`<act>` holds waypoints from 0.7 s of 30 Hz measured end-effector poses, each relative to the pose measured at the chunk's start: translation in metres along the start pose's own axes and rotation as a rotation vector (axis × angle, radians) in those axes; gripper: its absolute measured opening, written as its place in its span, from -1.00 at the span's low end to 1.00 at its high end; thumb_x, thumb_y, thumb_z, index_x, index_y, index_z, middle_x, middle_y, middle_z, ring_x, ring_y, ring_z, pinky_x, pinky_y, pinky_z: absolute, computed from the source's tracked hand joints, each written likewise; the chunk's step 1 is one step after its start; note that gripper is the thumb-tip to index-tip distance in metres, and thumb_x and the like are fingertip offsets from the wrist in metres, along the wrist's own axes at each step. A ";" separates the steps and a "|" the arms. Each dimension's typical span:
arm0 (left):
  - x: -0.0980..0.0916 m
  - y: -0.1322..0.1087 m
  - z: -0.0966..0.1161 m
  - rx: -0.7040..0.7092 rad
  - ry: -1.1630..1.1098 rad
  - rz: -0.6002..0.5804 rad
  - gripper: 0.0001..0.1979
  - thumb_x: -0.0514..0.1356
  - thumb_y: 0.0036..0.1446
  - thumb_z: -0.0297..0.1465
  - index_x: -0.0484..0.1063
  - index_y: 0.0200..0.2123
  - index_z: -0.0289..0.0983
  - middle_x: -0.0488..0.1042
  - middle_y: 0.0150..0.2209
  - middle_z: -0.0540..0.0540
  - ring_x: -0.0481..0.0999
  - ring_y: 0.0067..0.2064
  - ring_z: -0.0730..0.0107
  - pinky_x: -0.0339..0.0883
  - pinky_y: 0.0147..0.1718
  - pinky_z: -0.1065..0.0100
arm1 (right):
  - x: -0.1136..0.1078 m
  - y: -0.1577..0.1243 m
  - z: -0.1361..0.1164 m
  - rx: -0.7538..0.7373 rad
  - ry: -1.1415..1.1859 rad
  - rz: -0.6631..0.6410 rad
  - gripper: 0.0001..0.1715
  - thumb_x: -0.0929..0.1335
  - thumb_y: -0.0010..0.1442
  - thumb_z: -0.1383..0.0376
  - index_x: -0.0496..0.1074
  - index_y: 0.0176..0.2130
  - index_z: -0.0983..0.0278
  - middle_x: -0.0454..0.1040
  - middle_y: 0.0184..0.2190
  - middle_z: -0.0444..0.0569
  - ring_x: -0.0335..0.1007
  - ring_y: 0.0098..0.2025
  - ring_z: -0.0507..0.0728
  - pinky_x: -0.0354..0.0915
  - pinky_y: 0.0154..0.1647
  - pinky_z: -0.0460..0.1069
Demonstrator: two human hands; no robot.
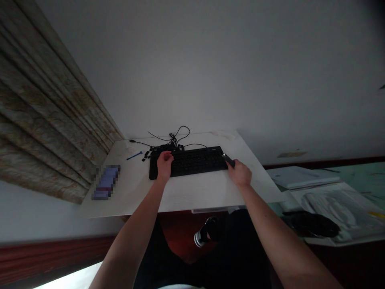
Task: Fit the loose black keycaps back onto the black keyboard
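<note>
A black keyboard [195,162] lies on the white table in front of me, tilted slightly up to the right. Over its left end, my left hand [164,163] has its fingers curled together; anything between them is too small to make out. My right hand [240,171] is closed around the dark handle of a small tool [229,159] with a shiny metal tip, at the keyboard's right end. Small loose black keycaps [146,154] are scattered behind and left of the keyboard, some of them in a pile.
Thin black cables [176,138] are tangled behind the keyboard. A blue stick-like tool [134,155] lies to the left, and a phone [106,182] with a lit, pixelated screen is near the table's left edge. Right of the white table [195,196], a lower surface bears plastic-wrapped items [337,208].
</note>
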State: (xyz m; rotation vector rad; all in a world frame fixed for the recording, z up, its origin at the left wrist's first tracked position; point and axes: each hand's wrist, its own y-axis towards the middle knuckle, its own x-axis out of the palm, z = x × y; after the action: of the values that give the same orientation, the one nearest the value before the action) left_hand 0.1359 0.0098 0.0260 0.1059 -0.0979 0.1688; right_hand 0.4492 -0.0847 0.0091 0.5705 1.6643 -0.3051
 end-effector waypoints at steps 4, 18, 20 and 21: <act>0.001 -0.005 -0.011 0.296 0.444 -0.037 -0.81 0.14 0.14 -0.56 0.52 -0.24 -0.24 0.50 -0.24 -0.07 0.50 -0.17 0.34 0.40 -0.02 0.24 | 0.002 0.001 0.001 -0.005 -0.007 0.012 -0.43 0.18 0.40 -0.05 0.51 -0.06 0.31 0.59 -0.21 0.22 0.55 -0.19 0.31 0.27 -0.27 0.05; 0.004 -0.024 -0.018 0.533 1.032 -0.284 -0.67 0.12 0.12 -0.59 0.49 -0.07 -0.22 0.48 -0.03 -0.20 0.45 0.07 0.08 0.28 0.12 0.05 | -0.005 -0.004 0.002 -0.008 0.227 0.204 -0.46 0.16 0.40 0.04 0.48 -0.09 0.38 0.55 -0.15 0.26 0.47 -0.10 0.31 0.27 -0.10 0.07; 0.004 -0.023 -0.018 0.528 1.031 -0.298 -0.67 0.12 0.12 -0.58 0.47 -0.06 -0.23 0.48 -0.04 -0.20 0.45 0.07 0.10 0.28 0.12 0.07 | -0.013 -0.003 -0.006 -0.012 0.299 0.264 -0.42 0.13 0.41 0.02 0.49 -0.15 0.40 0.53 -0.16 0.30 0.45 -0.06 0.32 0.27 -0.03 0.09; 0.004 -0.023 -0.018 0.523 1.028 -0.304 -0.67 0.11 0.13 -0.58 0.47 -0.06 -0.23 0.49 -0.05 -0.19 0.45 0.06 0.10 0.28 0.12 0.08 | -0.018 -0.003 -0.013 -0.011 0.343 0.289 -0.38 0.11 0.41 0.00 0.49 -0.17 0.40 0.53 -0.16 0.31 0.44 -0.04 0.33 0.26 0.00 0.09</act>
State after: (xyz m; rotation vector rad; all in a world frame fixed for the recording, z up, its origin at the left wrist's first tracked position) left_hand 0.1455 -0.0103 0.0067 0.5379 0.9897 -0.0739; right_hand 0.4386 -0.0842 0.0285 0.8818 1.8782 0.0160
